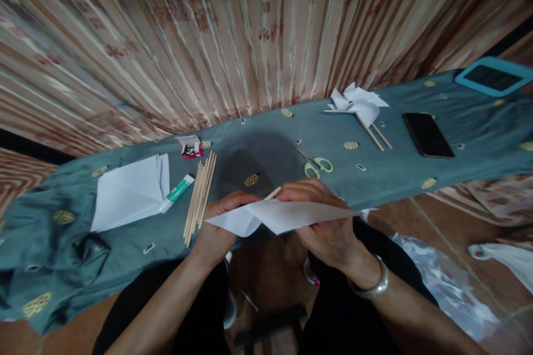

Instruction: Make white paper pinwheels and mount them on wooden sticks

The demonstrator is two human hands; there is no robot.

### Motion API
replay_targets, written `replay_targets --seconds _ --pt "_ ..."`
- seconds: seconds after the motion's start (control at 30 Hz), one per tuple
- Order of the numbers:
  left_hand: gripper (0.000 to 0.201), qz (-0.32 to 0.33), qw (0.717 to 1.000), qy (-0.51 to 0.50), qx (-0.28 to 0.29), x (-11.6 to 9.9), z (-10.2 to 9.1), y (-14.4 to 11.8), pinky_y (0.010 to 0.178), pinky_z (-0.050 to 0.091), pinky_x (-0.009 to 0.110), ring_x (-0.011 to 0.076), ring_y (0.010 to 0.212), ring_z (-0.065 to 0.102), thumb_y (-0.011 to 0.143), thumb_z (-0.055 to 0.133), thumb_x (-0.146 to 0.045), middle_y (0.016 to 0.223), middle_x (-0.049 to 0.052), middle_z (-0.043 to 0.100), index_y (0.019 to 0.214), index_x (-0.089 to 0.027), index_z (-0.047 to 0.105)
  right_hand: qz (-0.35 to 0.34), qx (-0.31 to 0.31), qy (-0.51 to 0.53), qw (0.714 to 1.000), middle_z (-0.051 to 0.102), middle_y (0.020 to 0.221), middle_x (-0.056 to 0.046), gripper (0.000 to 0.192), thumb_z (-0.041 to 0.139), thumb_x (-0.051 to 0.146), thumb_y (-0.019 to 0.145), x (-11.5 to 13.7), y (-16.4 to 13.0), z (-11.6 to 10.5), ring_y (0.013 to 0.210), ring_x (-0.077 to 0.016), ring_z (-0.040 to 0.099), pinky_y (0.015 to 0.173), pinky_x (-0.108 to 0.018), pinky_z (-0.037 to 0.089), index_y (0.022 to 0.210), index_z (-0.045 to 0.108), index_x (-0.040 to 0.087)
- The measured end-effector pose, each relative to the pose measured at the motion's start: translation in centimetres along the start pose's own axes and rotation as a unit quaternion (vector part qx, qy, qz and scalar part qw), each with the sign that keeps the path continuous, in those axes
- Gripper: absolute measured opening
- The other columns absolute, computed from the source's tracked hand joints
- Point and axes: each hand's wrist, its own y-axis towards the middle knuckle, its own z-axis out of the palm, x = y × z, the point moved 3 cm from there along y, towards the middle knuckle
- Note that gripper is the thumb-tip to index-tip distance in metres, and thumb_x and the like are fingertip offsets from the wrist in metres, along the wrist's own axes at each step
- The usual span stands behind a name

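Both my hands hold a white folded paper (287,215) above my lap, just in front of the table edge. My left hand (220,222) grips its left end. My right hand (325,216), with a silver bangle on the wrist, grips the middle and right part. A thin wooden stick (272,193) pokes up between my hands behind the paper. On the blue-grey cloth (258,150) lie a bundle of wooden sticks (200,195), a glue tube (178,191), white paper sheets (131,191) and green-handled scissors (314,162).
A finished white paper pinwheel on sticks (358,105) lies at the back right, beside a black phone (427,135) and a teal-framed tablet (493,76). A small red-and-white box (190,147) sits near the curtain. Plastic bags (441,283) lie on the floor at right.
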Motion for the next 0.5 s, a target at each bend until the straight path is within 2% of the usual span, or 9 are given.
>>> replay_targets --seconds 0.2,0.5 --pt "0.014 0.021 1.000 0.022 0.005 0.13 -0.16 0.03 0.064 0.047 0.026 0.0180 0.069 0.063 0.071 0.070 -0.028 0.075 0.006 0.071 0.076 -0.016 0.076 -0.007 0.007 -0.006 1.000 0.073 0.094 -0.002 0.027 0.056 0.005 0.085 -0.07 -0.07 0.05 0.090 -0.0178 0.068 0.083 -0.037 0.056 0.104 0.060 0.024" --pt "0.011 0.056 0.998 0.017 0.017 0.41 -0.14 0.15 0.064 0.048 0.026 0.0171 0.069 0.065 0.070 0.071 -0.025 0.076 0.005 0.072 0.077 -0.019 0.076 -0.004 0.006 0.002 1.000 0.072 0.091 -0.001 0.023 0.058 0.007 0.086 0.08 0.01 0.09 0.089 -0.0169 0.067 0.082 -0.035 0.055 0.102 0.060 0.023"
